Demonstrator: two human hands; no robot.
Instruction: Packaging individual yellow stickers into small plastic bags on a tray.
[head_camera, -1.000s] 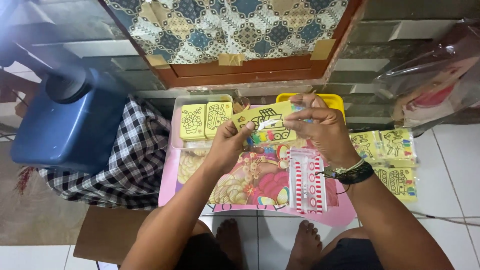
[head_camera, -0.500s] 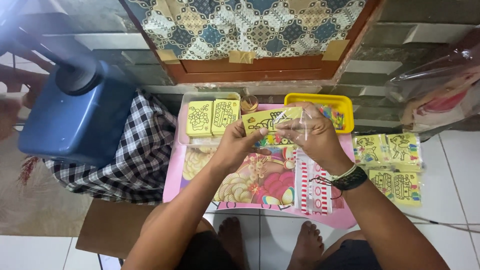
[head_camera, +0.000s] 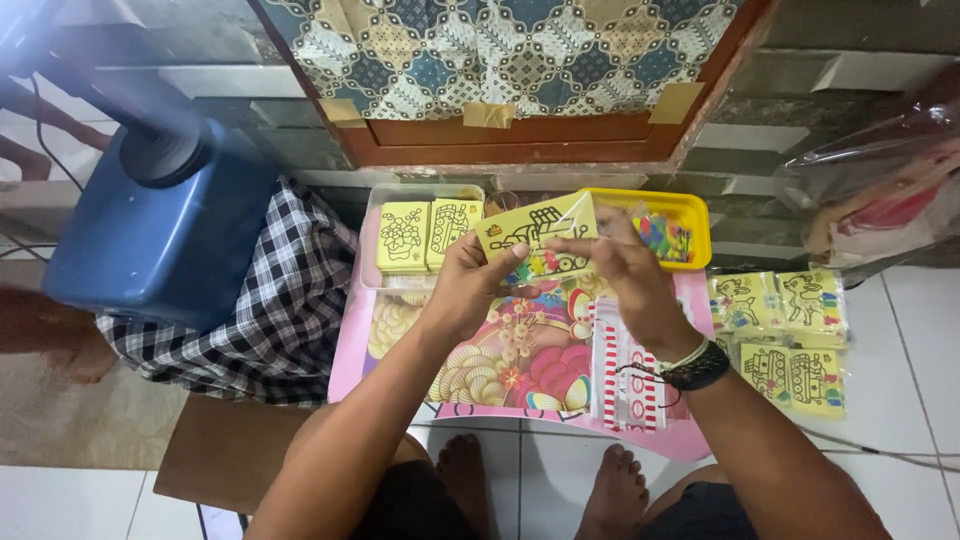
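Head view: lifted slightly higher than a moment ago, yellow picture card pinched between left hand and right hand, both clamped on its edges, above pink table. Near yellow tray; card stacks behind.

Both hands hold a card above the low table, trays behind, packets right.

Yellow picture card, perhaps bagged, held tilted above table.
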